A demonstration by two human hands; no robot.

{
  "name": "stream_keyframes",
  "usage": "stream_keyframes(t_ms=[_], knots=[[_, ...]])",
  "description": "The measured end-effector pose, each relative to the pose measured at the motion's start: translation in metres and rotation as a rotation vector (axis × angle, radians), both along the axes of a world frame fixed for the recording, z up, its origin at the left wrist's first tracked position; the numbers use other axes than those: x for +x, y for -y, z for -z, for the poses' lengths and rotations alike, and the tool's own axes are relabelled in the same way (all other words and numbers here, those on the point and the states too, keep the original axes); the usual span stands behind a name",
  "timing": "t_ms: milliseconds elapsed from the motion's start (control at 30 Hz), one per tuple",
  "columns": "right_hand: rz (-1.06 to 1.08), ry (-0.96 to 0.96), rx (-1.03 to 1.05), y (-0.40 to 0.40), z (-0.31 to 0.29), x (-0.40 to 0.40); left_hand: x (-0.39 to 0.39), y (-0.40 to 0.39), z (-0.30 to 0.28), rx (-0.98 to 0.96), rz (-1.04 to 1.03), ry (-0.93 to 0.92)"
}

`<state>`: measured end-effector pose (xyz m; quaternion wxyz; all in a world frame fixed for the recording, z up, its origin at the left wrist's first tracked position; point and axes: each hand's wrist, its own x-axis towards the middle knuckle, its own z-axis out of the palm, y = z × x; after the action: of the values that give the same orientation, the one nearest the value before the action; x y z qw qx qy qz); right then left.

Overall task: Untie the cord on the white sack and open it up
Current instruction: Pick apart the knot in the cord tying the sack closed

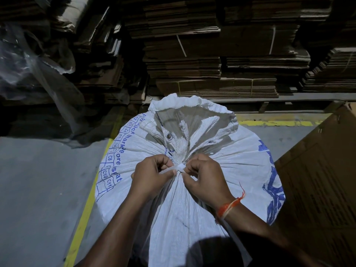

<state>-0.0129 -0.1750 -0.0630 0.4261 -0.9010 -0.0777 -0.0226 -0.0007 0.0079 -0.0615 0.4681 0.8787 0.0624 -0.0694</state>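
Observation:
A big white woven sack (221, 160) with blue print stands upright in front of me, its neck gathered into tight pleats. A flat white cord (178, 168) is knotted around that neck. My left hand (152, 176) pinches the cord's left strand between thumb and fingers. My right hand (204, 178), with an orange thread on its wrist, pinches the knot from the right side. Above the knot the sack's mouth (192, 116) flares loosely, with a metal eyelet showing inside.
Stacks of flattened brown cardboard (212, 60) fill the back. A large brown carton (323, 180) stands close on the right. Clear plastic sheeting (34, 70) hangs at the left. Grey concrete floor (38, 180) with a yellow line (84, 209) lies to the left.

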Motion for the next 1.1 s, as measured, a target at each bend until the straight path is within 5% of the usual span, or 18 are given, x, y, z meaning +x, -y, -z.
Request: stream_keyframes(t_ms=[433,633,833,1100], knots=[[-0.123,-0.095,-0.076,0.011,-0.006,0.001,0.001,0.0,0.0,0.02,0.0,-0.017],[0.041,-0.115,0.084,0.015,-0.013,0.001,0.0,0.0,-0.001,0.036,0.056,-0.034],[0.037,-0.265,0.014,0.02,-0.008,0.004,-0.002,0.003,-0.008,0.035,0.097,-0.003],[0.068,-0.158,0.029,0.02,-0.005,0.006,-0.009,0.016,-0.01,0.048,0.0,0.137]])
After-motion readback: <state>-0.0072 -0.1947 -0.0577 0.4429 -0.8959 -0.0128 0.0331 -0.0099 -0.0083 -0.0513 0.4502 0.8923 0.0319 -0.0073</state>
